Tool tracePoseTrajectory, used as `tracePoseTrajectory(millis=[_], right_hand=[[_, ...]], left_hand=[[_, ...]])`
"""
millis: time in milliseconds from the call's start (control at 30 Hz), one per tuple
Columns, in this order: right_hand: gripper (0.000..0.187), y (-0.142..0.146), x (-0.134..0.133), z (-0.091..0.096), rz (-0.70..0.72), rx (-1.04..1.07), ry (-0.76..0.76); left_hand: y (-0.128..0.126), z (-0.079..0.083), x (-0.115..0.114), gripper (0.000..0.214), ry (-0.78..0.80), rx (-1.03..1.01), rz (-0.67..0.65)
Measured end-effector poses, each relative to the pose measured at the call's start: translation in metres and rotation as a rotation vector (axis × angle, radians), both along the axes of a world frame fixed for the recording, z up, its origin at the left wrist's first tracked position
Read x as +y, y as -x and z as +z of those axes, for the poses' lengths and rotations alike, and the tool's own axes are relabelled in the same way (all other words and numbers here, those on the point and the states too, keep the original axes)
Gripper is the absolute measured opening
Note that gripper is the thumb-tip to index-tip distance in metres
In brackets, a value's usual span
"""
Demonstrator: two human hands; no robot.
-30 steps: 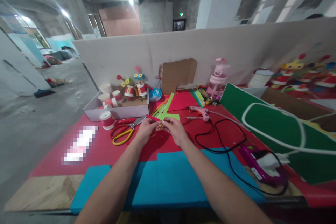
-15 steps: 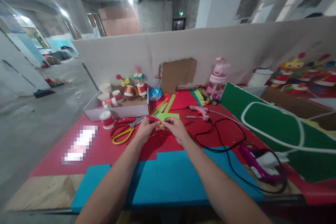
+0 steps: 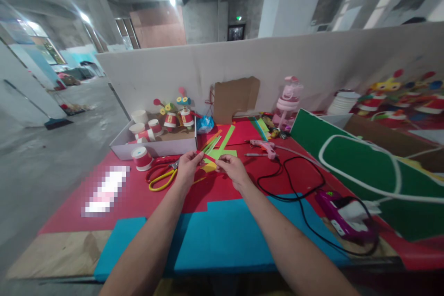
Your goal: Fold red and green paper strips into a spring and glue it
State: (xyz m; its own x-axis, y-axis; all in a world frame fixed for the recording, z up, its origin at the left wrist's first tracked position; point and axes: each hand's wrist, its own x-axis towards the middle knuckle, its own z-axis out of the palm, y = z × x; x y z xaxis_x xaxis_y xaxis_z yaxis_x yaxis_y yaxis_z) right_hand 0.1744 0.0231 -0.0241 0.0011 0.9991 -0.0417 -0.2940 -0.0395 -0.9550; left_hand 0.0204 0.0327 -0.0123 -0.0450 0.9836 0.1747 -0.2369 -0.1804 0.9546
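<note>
Between my two hands stretches a narrow red paper strip (image 3: 210, 157). My left hand (image 3: 189, 166) pinches one end of it, thumb against fingers. At the other end, the fingertips of my right hand (image 3: 231, 168) are closed on it. Below the strip lies a yellow paper piece (image 3: 208, 167) on the red table cover. Just past my hands are a light green sheet (image 3: 227, 153) and several thin green strips (image 3: 212, 144). Scissors with yellow and red handles (image 3: 162, 180) rest left of my left hand, their blades partly hidden by it.
A pink glue gun (image 3: 264, 147) and its black cord lie to the right, near a purple power strip (image 3: 347, 219). A white box (image 3: 156, 148) holds paper cups and two cup figures; one paper cup (image 3: 141, 158) stands before it. A green board (image 3: 364, 171) leans at right.
My hands have drawn apart, the left moving slightly left. More of the red strip now shows between them, and the yellow piece underneath is more visible.
</note>
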Motion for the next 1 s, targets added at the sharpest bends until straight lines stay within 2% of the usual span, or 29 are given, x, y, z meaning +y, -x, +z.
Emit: tracePoseTrajectory(millis=[133, 300, 367, 467, 600, 767, 1000], right_hand=[[0.025, 0.000, 0.000, 0.001, -0.035, 0.103, 0.012], [0.030, 0.007, -0.005, 0.005, 0.004, 0.165, -0.008], [0.031, 0.008, -0.007, 0.005, 0.035, 0.151, -0.026], [0.029, 0.009, -0.008, 0.006, 0.046, 0.116, -0.042], [0.027, 0.007, -0.008, 0.007, 0.128, 0.096, -0.070], [0.026, 0.008, -0.008, 0.006, 0.055, 0.094, -0.086], [0.028, 0.009, -0.006, 0.000, 0.059, 0.071, -0.101]], left_hand=[[0.000, 0.001, 0.000, 0.033, 0.054, -0.088, 0.024], [-0.008, -0.001, -0.007, 0.036, 0.096, 0.072, -0.203], [-0.011, -0.001, -0.009, 0.035, 0.092, 0.095, -0.238], [-0.011, 0.000, -0.011, 0.032, 0.079, 0.097, -0.210], [-0.008, 0.001, -0.009, 0.029, 0.076, 0.129, -0.219], [-0.008, -0.002, -0.008, 0.031, 0.068, 0.117, -0.252], [-0.009, -0.001, -0.008, 0.029, 0.070, 0.127, -0.222]])
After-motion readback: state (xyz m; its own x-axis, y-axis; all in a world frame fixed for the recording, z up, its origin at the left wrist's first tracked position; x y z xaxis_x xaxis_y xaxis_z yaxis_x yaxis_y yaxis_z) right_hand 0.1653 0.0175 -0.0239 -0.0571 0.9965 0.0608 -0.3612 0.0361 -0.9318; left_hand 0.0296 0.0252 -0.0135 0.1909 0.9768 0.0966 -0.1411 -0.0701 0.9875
